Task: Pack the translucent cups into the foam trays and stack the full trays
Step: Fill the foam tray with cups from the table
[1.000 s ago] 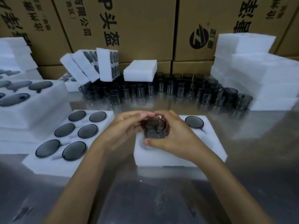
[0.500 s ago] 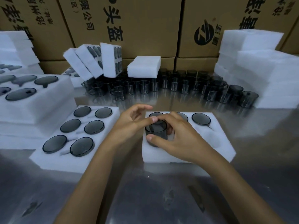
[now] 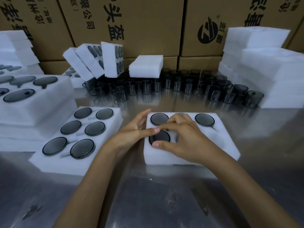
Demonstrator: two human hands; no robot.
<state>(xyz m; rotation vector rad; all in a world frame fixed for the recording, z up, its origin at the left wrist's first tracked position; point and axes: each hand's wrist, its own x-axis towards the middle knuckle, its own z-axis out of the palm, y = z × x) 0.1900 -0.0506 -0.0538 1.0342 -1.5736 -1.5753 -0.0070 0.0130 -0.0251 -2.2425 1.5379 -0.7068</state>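
- Soft, even indoor light from above, moderately dim, with a cool cast.
- The steel table [image 3: 246,186] carries hazy reflections and dull grey sheen, brightest behind the foam.
- White foam blocks [image 3: 269,66] are nearly blown out.
- Wide-angle bending tilts the cardboard boxes [image 3: 148,25] at the edges; overall slightly soft.

- Two hands: left grip [image 3: 131,129], right grip [image 3: 184,139].
- Tray under the grips [image 3: 194,155]: four cups seen.
- Full tray left of the grips [image 3: 54,163]: six cups.
- Loose cups beyond the grips [image 3: 177,84]: too many to count.
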